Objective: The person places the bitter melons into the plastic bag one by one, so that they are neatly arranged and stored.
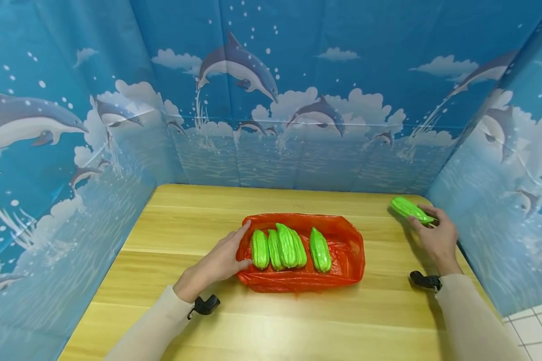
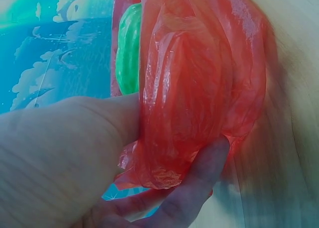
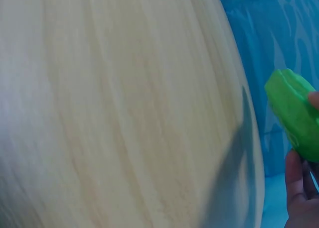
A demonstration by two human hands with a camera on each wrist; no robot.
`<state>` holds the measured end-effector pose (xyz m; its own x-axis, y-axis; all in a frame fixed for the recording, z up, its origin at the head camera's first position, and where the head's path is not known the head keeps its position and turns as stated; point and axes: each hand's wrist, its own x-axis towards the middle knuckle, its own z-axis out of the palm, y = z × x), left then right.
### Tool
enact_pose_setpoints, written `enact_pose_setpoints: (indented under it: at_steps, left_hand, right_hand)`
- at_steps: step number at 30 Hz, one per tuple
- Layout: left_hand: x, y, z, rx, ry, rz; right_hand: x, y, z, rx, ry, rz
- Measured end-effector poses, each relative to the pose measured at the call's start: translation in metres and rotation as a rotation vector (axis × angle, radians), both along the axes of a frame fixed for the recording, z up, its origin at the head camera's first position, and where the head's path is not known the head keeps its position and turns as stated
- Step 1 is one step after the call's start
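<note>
An open red plastic bag [image 1: 352, 271] lies on the table with several bright green ridged gourds in it. Most stand side by side in its left half; one gourd [image 1: 320, 250] is apart, right of the middle. My left hand [image 1: 223, 255] grips the bag's left side; in the left wrist view the thumb is at the rim and the fingers curl round outside, with a green gourd [image 2: 129, 49] showing behind the plastic. At the table's back right corner my right hand [image 1: 435, 235] holds another green ridged gourd [image 1: 408, 208] by its near end, its far end pointing back left.
The wooden table [image 1: 316, 326] carries the bag near its middle. A blue dolphin-print curtain [image 1: 298, 160] borders the table at the back and both sides. White tiles [image 1: 539, 326] show beyond the right edge.
</note>
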<state>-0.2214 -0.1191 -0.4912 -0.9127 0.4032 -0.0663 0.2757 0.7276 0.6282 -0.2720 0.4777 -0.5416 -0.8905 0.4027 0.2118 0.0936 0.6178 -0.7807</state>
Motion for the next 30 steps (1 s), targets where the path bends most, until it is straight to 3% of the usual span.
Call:
enact_pose_setpoints:
  at_steps: [8, 18, 30]
  left_hand:
    - [0.001, 0.001, -0.003, 0.009, -0.022, 0.002]
    - [0.003, 0.001, -0.004, 0.019, -0.030, 0.005]
    - [0.000, 0.000, -0.003, 0.017, -0.019, -0.005]
  right_hand:
    - [0.003, -0.010, 0.003, -0.045, 0.091, 0.038]
    - [0.009, -0.021, 0.018, -0.064, 0.131, 0.039]
    - [0.012, -0.048, 0.036, -0.073, 0.187, 0.131]
